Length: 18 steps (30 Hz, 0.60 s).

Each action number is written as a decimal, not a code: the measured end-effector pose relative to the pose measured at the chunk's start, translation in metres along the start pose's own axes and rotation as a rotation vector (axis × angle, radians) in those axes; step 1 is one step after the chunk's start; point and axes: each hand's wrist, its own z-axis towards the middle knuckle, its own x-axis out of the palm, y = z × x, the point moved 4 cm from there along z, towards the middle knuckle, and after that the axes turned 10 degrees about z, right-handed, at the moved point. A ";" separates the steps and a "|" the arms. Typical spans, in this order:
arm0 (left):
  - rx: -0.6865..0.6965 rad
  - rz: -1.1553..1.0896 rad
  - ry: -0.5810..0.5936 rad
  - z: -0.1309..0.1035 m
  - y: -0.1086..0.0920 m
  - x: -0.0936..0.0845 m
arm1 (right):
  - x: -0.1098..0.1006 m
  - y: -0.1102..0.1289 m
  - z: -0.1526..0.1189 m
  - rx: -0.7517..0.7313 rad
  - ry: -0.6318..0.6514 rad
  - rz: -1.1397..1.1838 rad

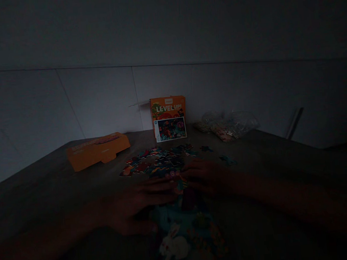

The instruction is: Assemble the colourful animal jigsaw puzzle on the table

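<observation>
Dim light covers the scene. A partly joined jigsaw puzzle (170, 210) with a white rabbit near its lower end lies on the grey table. My left hand (134, 205) rests on its left side, fingers stretched out across the upper part. From the right, my right hand (205, 175) touches the upper right edge with its fingers extended toward the left fingertips. Neither hand visibly grips a piece. Just beyond the hands is a spread of loose puzzle pieces (140, 164), several of them overlapping.
Against the wall stands an orange box (167, 102) with a picture card (171, 129) leaning on it. An orange cardboard flap (100, 152) lies at the left. Clear plastic bags (230, 125) with pieces inside sit at the back right. Two stray pieces (227, 159) lie at the right.
</observation>
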 end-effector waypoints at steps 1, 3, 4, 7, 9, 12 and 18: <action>-0.020 0.008 -0.017 0.000 0.001 0.001 | 0.000 0.000 0.000 0.003 0.009 0.028; -0.111 0.044 -0.114 -0.002 0.009 0.004 | 0.000 0.000 0.001 0.016 0.006 0.051; -0.184 0.073 -0.185 -0.004 0.016 0.005 | 0.000 -0.001 0.001 0.022 0.007 0.054; -0.394 0.151 -0.361 -0.011 0.036 0.009 | 0.000 -0.003 -0.001 0.028 -0.003 0.055; -0.449 0.171 -0.376 -0.013 0.045 0.012 | 0.000 -0.005 -0.003 0.043 -0.021 0.047; -0.437 0.166 -0.346 -0.013 0.048 0.014 | -0.001 -0.006 -0.004 0.056 -0.054 0.034; -0.436 0.184 -0.335 -0.009 0.038 0.009 | -0.003 -0.001 -0.003 -0.016 -0.110 -0.021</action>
